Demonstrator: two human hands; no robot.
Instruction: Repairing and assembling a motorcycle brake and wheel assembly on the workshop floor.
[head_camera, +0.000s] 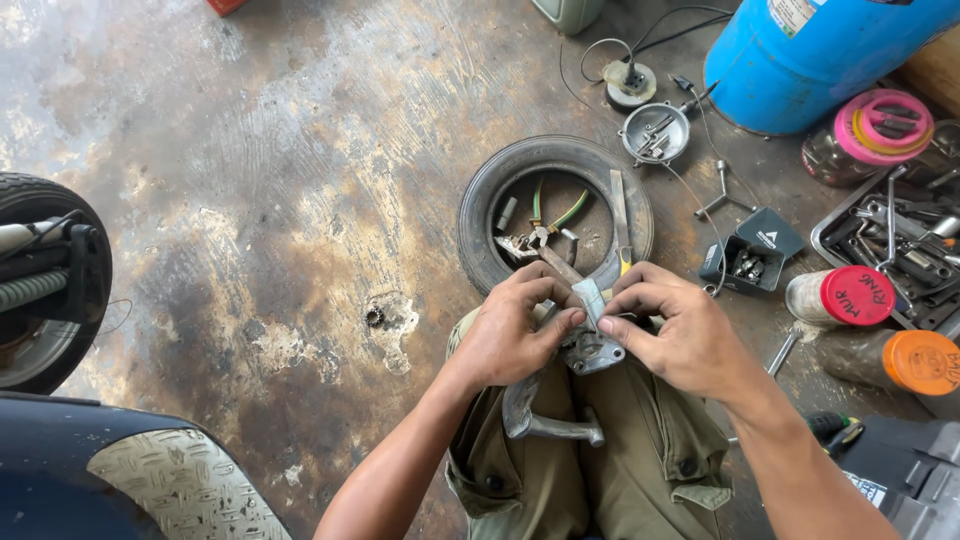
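While one small tyre (480, 205) lies on the floor, two hands work just below it: the left hand (510, 335) and right hand (675, 330), fingers curled, both pinch one grey metal part (590, 345). Right of the tyre stand two capped jars (845, 297).

Dull grey metal bracket (590, 350), rough stained concrete floor (280, 200)

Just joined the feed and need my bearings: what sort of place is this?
Probably a small vehicle repair shop: a stained concrete floor, a loose tyre holding pliers, and a tray of tools.
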